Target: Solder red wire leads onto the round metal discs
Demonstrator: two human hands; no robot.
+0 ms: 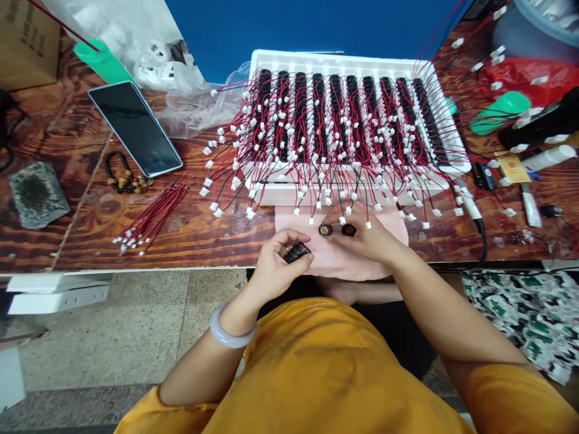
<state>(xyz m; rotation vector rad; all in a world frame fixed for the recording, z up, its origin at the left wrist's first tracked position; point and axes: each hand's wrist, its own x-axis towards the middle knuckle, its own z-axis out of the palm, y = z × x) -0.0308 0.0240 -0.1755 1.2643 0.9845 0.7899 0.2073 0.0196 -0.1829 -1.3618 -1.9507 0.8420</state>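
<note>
My left hand [281,262] is closed round a row of black, ribbed round parts [297,252], held at the front edge of a pink cloth [312,259]. Over the same cloth, my right hand [368,236] curves with thumb and fingertips at a small round black part [325,229] that has a brass-coloured centre. Another small round part [348,229], dark brown, shows between the thumb and fingers of that hand. Just beyond stands a white foam tray [266,60] with rows of black parts, their red and black wires and white connectors spilling over its front.
On the left lie a bundle of red wires [156,214], a phone [136,126], a beaded bracelet [118,172] and a stone block [38,194]. A corded pen-shaped tool [470,206] rests right of the tray. Green cups and a red bag [534,78] sit farther right.
</note>
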